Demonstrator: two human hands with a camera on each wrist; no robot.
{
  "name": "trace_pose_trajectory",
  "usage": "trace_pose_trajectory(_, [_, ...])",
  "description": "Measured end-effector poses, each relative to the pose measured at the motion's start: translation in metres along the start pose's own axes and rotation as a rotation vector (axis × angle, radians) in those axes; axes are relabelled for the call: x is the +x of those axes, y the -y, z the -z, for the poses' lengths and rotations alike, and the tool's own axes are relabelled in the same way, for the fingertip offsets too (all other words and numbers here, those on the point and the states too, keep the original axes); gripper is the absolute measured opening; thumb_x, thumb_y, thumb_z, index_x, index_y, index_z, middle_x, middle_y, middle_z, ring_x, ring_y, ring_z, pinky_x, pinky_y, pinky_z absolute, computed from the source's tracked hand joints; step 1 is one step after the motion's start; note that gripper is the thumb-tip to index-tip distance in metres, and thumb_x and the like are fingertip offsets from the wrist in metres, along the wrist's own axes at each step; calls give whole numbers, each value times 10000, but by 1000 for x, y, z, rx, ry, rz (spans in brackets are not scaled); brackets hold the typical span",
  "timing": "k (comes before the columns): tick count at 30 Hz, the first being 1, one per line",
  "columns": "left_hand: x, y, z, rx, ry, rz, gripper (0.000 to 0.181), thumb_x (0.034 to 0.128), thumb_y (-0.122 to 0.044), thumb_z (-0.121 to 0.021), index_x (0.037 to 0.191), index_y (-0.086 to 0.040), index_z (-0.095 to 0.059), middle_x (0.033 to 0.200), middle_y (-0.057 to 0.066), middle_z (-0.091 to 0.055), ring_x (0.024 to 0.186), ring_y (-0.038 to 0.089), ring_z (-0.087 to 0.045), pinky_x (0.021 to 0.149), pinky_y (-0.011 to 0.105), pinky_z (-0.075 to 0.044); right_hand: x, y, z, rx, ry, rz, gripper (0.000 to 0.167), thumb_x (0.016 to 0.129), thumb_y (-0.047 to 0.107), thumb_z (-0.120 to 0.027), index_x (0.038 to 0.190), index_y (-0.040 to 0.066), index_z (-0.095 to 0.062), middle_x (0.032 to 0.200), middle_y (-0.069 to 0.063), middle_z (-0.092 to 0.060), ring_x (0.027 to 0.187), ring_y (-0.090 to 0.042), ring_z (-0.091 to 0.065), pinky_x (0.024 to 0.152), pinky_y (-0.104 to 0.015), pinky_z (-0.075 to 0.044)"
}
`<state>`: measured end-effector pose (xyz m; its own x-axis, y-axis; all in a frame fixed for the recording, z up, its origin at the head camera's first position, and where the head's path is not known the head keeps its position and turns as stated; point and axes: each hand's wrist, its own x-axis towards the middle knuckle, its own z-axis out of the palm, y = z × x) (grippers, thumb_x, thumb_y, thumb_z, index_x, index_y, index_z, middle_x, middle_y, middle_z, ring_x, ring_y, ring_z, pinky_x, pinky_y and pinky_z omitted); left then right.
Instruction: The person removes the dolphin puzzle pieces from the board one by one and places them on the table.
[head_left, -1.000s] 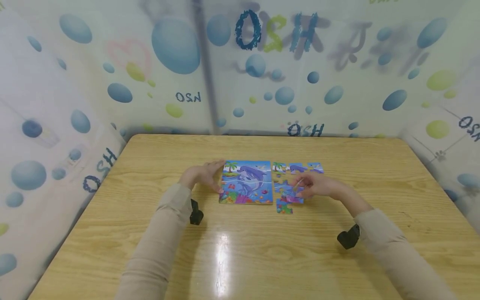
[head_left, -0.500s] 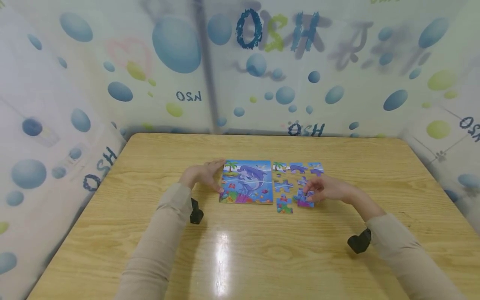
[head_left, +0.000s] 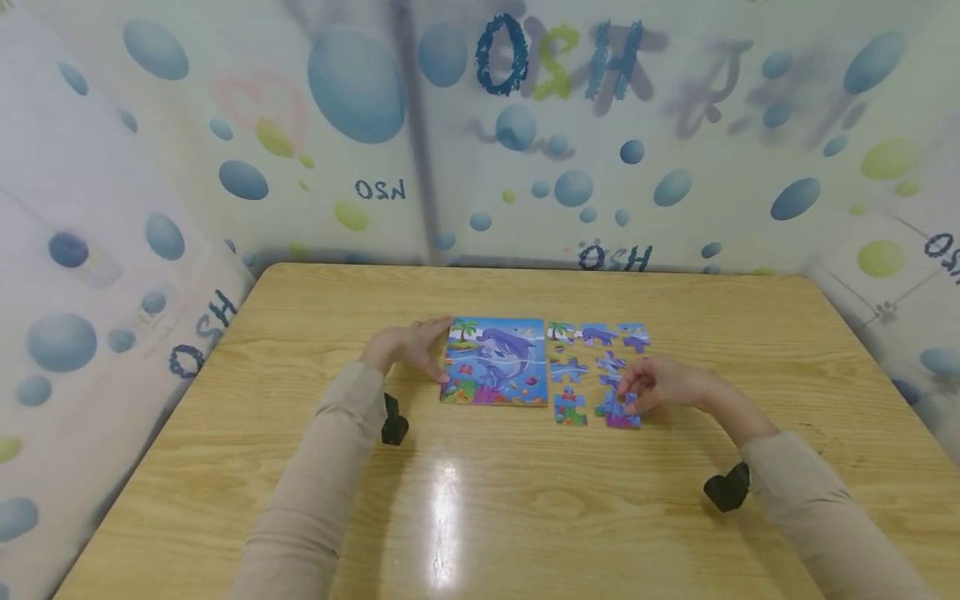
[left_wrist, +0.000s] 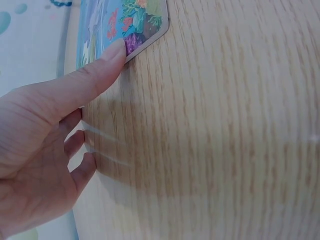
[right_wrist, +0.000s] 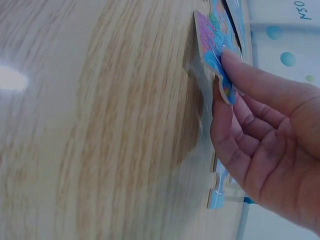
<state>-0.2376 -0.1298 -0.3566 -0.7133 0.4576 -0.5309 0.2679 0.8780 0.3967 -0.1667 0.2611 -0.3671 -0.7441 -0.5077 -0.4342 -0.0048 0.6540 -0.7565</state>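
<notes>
A square dolphin puzzle picture board [head_left: 495, 362] lies flat on the wooden table. My left hand [head_left: 405, 346] is spread along its left edge; the thumb [left_wrist: 107, 57] rests on the near corner in the left wrist view. Right of the board, my right hand [head_left: 669, 387] pinches a blue and purple jigsaw puzzle piece [right_wrist: 212, 42] between thumb and index finger. That piece is tilted, one edge raised off the table in the right wrist view. My fingers partly cover it and the pieces behind it.
Several loose jigsaw pieces lie in spaced rows beside the board, among them a palm-tree piece [head_left: 560, 332], a dolphin-head piece [head_left: 599, 335] and a coral corner piece [head_left: 570, 410]. A patterned wall curtain [head_left: 465, 150] stands behind the table [head_left: 540, 508].
My right hand has moved right and slightly nearer with the pinched piece, away from the coral corner piece, widening the gaps between pieces. My left hand has stayed at the board.
</notes>
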Motion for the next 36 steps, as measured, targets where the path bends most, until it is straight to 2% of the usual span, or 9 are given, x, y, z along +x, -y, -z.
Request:
trace_pose_trajectory(6, [0,-1,1,-16,3,9,1036,776,-319,-713,1481,-150,26,1554,91,46,1402,400,43,1130,584,-34,1,5,-4,-133,-88,-29,292,718,127,-757,885,-20,-567,764,-18,-550,703,-130,-478,606,-227,-447])
trace_pose_trajectory(11, [1,-1,1,-4,-4,6,1031,776,-317,-713,1482,-145,19,1554,86,42,1405,390,35,1134,573,-39,1,11,-8,-212,-146,-80,298,693,126,-776,850,2,-556,752,-37,-548,690,-137,-486,610,-246,-435])
trace_pose_trajectory(17, [0,-1,1,-20,-4,14,1041,769,-315,-719,1482,-156,22,1554,82,47,1405,389,40,1132,578,-32,2,15,-10,-242,-176,-112,273,707,119,-765,828,11,-545,721,-28,-519,662,-134,-461,577,-239,-404])
trace_pose_trajectory(20, [0,-1,0,-25,-4,13,1041,769,-312,-720,1482,-156,21,1555,82,46,1404,392,43,1132,578,-29,4,15,-9,-239,-185,-117,283,732,166,-752,853,17,-545,736,-28,-511,669,-138,-456,573,-241,-397])
trace_pose_trajectory(24, [1,0,-1,-23,-4,6,1033,772,-305,-720,1482,-146,13,1555,86,37,1404,397,36,1135,573,-38,10,21,-8,-246,-207,-82,316,759,216,-731,917,11,-549,753,-35,-511,667,-140,-454,564,-242,-395])
trace_pose_trajectory(28, [1,0,-1,-19,-2,1,1028,775,-302,-718,1482,-142,10,1555,86,34,1405,392,33,1139,566,-48,18,31,-8,-231,-211,-29,337,778,197,-714,981,-21,-557,796,-65,-548,691,-147,-488,586,-248,-431])
trace_pose_trajectory(33, [2,0,-1,-14,-2,4,1026,778,-305,-715,1482,-140,12,1555,90,32,1406,391,28,1138,567,-54,29,47,-13,-230,-180,1,387,786,264,-708,1030,2,-562,912,-111,-594,785,-180,-547,652,-265,-477])
trace_pose_trajectory(36, [3,1,-1,-16,-1,10,1032,775,-306,-718,1482,-146,16,1556,83,36,1411,374,27,1141,561,-59,37,50,-15,-217,-152,62,417,784,322,-709,1042,31,-560,907,-97,-586,774,-182,-548,628,-259,-471])
